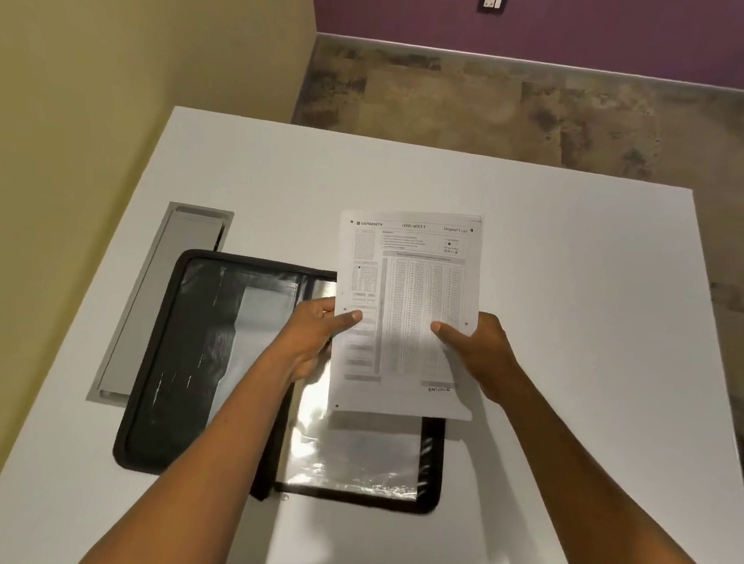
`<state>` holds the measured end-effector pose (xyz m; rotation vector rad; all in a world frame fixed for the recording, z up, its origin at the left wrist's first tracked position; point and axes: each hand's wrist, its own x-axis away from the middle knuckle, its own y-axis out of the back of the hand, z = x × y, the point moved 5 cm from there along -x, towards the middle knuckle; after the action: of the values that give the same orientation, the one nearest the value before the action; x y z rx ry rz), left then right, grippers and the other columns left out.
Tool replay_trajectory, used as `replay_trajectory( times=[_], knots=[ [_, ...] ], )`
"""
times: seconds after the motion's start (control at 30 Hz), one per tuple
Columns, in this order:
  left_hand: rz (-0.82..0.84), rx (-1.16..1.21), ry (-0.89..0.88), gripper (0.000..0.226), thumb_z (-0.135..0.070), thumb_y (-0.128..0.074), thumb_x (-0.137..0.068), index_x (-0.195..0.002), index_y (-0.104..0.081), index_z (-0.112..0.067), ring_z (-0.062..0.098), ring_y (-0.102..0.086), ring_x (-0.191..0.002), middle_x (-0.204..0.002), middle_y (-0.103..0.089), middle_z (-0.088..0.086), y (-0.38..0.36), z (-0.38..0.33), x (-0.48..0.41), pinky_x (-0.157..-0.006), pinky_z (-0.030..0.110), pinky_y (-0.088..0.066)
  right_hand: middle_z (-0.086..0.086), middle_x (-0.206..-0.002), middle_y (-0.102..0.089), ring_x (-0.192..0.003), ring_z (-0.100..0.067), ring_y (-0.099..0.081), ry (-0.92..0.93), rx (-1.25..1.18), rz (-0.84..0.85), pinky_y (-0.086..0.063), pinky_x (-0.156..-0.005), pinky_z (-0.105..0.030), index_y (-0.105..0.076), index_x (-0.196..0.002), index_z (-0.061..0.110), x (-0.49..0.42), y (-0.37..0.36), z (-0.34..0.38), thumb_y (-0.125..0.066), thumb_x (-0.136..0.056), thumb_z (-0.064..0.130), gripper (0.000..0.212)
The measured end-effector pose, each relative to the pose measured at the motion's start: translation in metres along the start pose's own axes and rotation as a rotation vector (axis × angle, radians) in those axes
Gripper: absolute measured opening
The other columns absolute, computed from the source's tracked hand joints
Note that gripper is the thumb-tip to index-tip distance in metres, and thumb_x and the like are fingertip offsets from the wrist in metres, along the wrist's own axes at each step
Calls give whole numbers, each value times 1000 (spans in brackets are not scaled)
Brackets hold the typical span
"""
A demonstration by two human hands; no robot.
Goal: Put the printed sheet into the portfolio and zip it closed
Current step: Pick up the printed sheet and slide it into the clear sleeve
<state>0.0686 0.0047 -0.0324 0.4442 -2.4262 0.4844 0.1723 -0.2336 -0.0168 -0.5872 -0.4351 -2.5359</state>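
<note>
The printed sheet, white with grids of small print, is held up above the table in both hands. My left hand pinches its left edge, thumb on the front. My right hand pinches its right edge the same way. Below it the black portfolio lies open flat on the white table, with shiny clear pockets on both halves. The sheet covers the upper part of the portfolio's right half; the lower clear pocket shows beneath it.
A grey cable-tray slot is set into the table left of the portfolio. A yellow wall runs along the left, a purple wall with a socket stands at the back. Stone floor lies beyond the far table edge.
</note>
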Motion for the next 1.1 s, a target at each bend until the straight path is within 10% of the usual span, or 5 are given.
replay_trajectory(
  times=[0.33,0.57,0.87,1.0,1.1],
  knots=[
    [-202,-324,-84,9,-7,-70,-95,-99,-77,-4,33,-76,-82,-88,-79,15,53,-6,-52,-74,45,-65,7,-103,-77,-85,-1,-75,-124,-12,-64,-59,-71,-18,-69,-114,23,-30,-5,-16,-78,-91,29,26],
    [-271,-1137,-444,26,-26,-57,-102,-117,-77,-18,19,-55,-118,-121,-66,-1,51,-15,-88,-88,32,-47,9,-109,-76,-99,-8,-72,-170,2,-191,-54,-91,-30,-67,-122,23,-30,29,-31,-82,-86,39,41],
    [-240,-1333,-527,18,-16,-61,-95,-87,-77,-13,18,-56,-99,-99,-64,-4,52,-13,-101,-69,35,-50,6,-121,-72,-112,-18,-68,-223,-54,-306,-51,-104,-40,-61,-132,16,-24,56,-37,-86,-80,43,64],
    [-257,-1292,-511,13,-14,-61,-91,-86,-73,-14,16,-54,-99,-99,-64,-6,54,-11,-99,-73,39,-52,11,-105,-66,-102,-15,-65,-228,-59,-320,-50,-97,-36,-57,-113,19,-25,60,-37,-84,-84,37,43],
    [-237,-1244,-519,13,-14,-61,-93,-92,-74,-16,16,-54,-105,-105,-65,-6,53,-13,-99,-74,35,-47,1,-119,-68,-109,-21,-66,-241,-45,-334,-53,-101,-41,-54,-129,13,-24,58,-30,-88,-67,60,85]
  ],
)
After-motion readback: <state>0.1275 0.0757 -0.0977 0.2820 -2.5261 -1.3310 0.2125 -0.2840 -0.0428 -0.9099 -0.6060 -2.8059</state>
